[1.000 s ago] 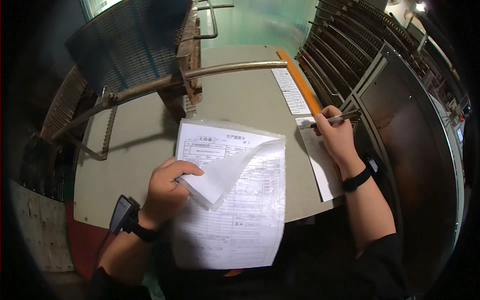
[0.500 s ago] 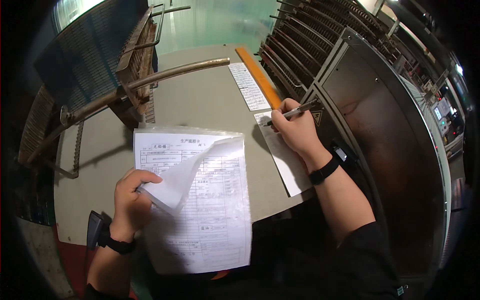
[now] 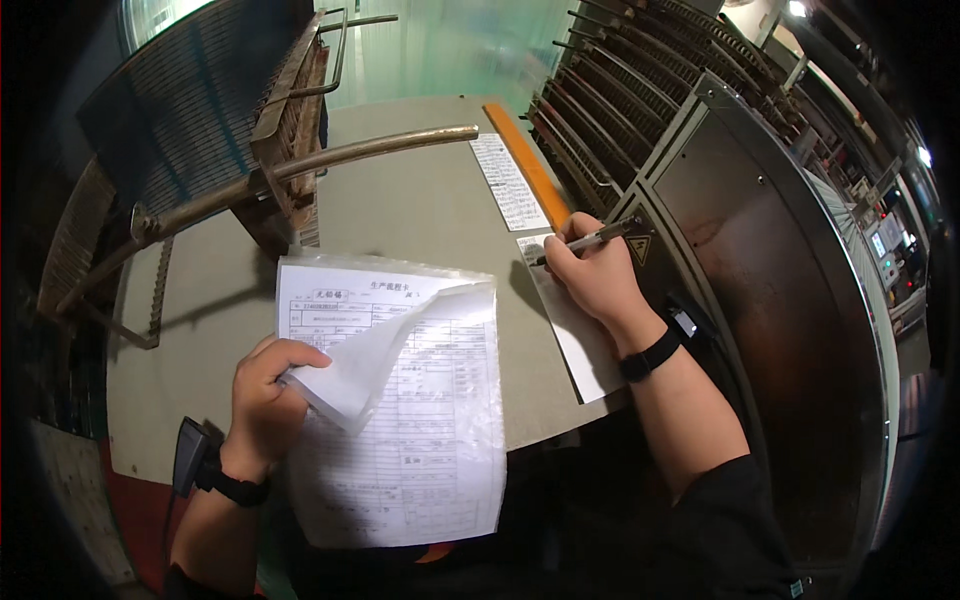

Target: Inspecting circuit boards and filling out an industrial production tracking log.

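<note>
My left hand [image 3: 270, 395] pinches the left side of a printed form [image 3: 440, 400] in a clear plastic sleeve, and a flap of white paper folds over its front. The form hangs tilted over the table's near edge. My right hand [image 3: 600, 275] grips a dark pen [image 3: 605, 236], its tip at the top of a narrow white paper strip [image 3: 580, 350]. A few handwritten marks show near that tip. Beyond this strip lies a second one, a strip covered in handwriting [image 3: 507, 180]. Black bands circle both wrists.
Alongside the strips runs an orange bar [image 3: 525, 160] on the grey-green table [image 3: 400, 210]. A metal rack with a long rod [image 3: 330, 155] juts over the table from the left. At the right stands a dark metal cabinet [image 3: 750, 260], with slotted racks [image 3: 610, 110] behind it.
The view has shifted slightly, so the table and racks sit a little lower and to the right. My right hand still writes at the strip's top, and my left keeps its hold on the form.
</note>
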{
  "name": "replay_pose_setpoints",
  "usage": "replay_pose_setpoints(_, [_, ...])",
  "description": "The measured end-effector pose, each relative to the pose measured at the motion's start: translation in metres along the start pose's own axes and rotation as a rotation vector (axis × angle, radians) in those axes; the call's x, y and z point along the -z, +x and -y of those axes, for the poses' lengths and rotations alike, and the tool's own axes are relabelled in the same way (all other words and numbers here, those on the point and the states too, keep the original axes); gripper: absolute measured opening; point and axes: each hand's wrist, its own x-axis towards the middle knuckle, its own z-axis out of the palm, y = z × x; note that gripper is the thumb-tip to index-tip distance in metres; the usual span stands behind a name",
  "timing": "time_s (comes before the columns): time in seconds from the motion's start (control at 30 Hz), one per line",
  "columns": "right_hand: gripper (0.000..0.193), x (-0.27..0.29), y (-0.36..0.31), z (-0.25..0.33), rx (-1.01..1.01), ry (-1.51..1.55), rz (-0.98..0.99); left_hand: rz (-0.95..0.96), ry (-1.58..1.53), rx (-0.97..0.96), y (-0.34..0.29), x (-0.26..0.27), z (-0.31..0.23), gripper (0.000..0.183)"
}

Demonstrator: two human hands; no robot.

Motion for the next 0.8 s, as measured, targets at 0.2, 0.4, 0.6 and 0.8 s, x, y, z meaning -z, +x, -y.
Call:
replay_pose_setpoints(0.2, [0.022, 0.0, -0.0011, 0.0023, 0.01, -0.047, -0.011, -0.009, -0.001, 0.006, -0.0006, -0.0005, -0.001, 0.024])
replay_pose_setpoints(0.4, [0.022, 0.0, -0.0002, 0.0009, 0.025, -0.031, -0.008, -0.009, -0.024, 0.018, -0.0007, -0.0005, -0.004, 0.026])
replay_pose_setpoints(0.6, [0.022, -0.0006, -0.0009, 0.0005, 0.035, -0.061, -0.03, -0.006, -0.038, 0.03, -0.0005, 0.0, -0.0035, 0.024])
replay_pose_setpoints(0.8, [0.022, -0.0005, -0.0003, -0.0003, 0.016, -0.03, -0.028, -0.013, -0.021, 0.031, -0.0012, 0.0003, -0.0001, 0.023])
